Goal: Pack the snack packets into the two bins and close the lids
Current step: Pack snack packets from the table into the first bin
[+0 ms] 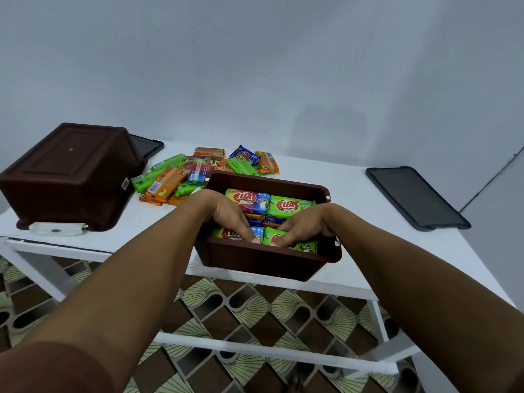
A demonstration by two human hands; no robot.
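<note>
Snack packets (181, 177) lie heaped on the bench (354, 194) beyond the open bin (266, 259), nearer the left hand (229, 217), which like the right hand (303, 225) pinches a packet (222, 233) inside it.

Under the fingers (241, 226) the snack packets (286, 207) are glossy printed film, the bin (263, 260) around them brown plastic with a dull, finely textured wall, the table (354, 199) beyond smooth matt white.
</note>
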